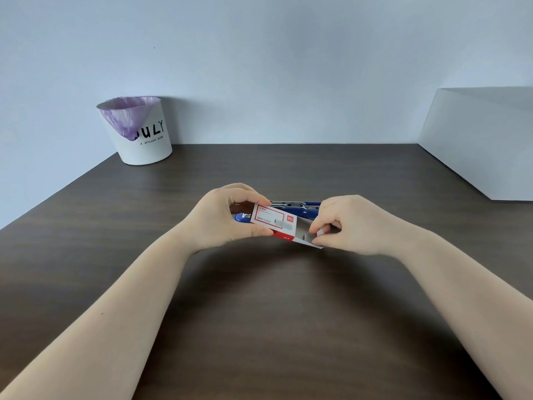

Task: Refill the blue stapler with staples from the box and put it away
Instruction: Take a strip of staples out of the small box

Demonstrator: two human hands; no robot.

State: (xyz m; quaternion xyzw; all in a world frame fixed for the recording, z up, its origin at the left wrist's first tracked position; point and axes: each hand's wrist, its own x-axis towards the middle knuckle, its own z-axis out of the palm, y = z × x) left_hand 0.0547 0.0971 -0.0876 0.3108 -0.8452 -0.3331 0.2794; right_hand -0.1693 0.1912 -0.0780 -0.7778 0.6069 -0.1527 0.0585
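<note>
A small red and white staple box (274, 220) is held above the dark table, its long side toward me. My left hand (227, 217) grips the box's left end, thumb below and fingers on top. At the box's right end, my right hand (346, 226) pinches the grey inner tray (307, 235), which sticks out of the sleeve. The blue stapler (308, 207) lies on the table just behind the box with its silver staple channel showing; the box and both hands hide most of it.
A white bin (144, 140) with a purple liner stands at the back left of the dark wooden table (259, 298), against the wall. A large white box (484, 145) sits at the back right.
</note>
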